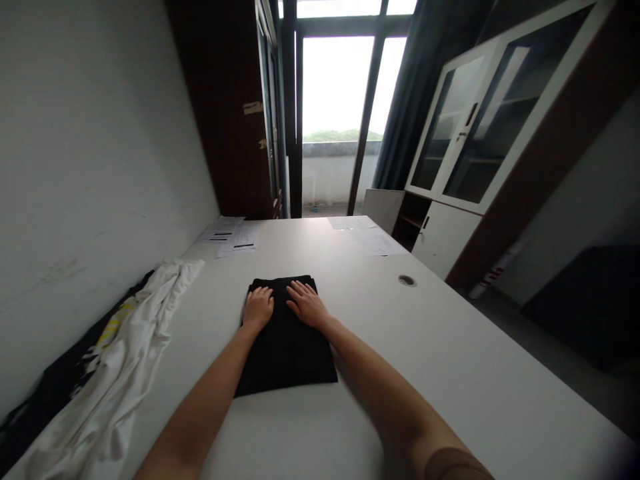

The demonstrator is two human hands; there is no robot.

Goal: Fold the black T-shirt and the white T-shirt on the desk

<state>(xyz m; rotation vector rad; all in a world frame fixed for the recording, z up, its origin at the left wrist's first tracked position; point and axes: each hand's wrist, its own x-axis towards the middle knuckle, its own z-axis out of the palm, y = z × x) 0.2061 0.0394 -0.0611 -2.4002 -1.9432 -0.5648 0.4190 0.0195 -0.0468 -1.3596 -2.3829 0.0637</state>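
Note:
A black folded garment (290, 353) lies flat on the white table (380, 320), roughly rectangular, its narrower end away from me. Which kind of garment it is, I cannot tell. On its upper left part rests my left hand (259, 307), palm down, fingers stretched forward. Across from it, my right hand (307, 305) lies flat on the upper right part, fingers spread and pointing to the far left. A strip of black cloth shows between the two hands. Neither hand grips the fabric.
Along the wall at left lie crumpled white cloth (135, 360) and black cloth with yellow print (113, 327). Papers lie at the table's far left (240, 240) and far right (377, 241). A round cable hole (407, 281) sits near the right edge. A glass-door cabinet (480, 133) stands at right.

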